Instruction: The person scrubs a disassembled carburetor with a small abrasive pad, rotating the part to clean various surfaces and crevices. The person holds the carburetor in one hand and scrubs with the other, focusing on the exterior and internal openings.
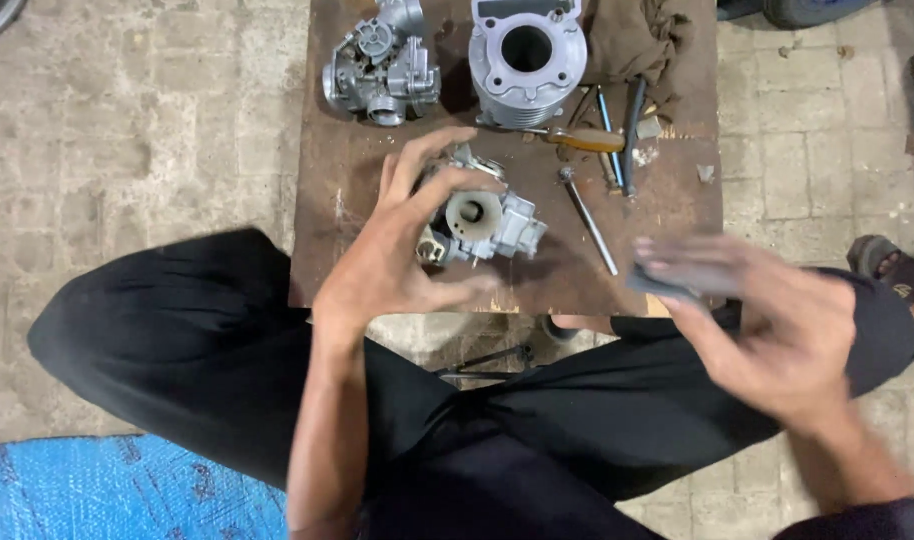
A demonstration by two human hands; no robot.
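Partly hidden, the carburettor [482,222] sits in the left hand's [402,250] grip; the blurred right hand [777,320] pinches a grey piece [667,278].

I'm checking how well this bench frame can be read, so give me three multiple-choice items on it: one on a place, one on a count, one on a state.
1. Where does the cylinder block stand?
A. at the board's far edge
B. on the blue tarp
C. on the person's lap

2. How many carburetors show?
A. one
B. two
C. four

3. What is the left hand doing?
A. resting flat on the floor
B. gripping a carburetor
C. holding a screwdriver

Key:
1 A, it sits at the far edge of the wooden board, beside the brown rag.
2 B, one held, a second carburetor beyond it.
3 B, its fingers wrap the body.
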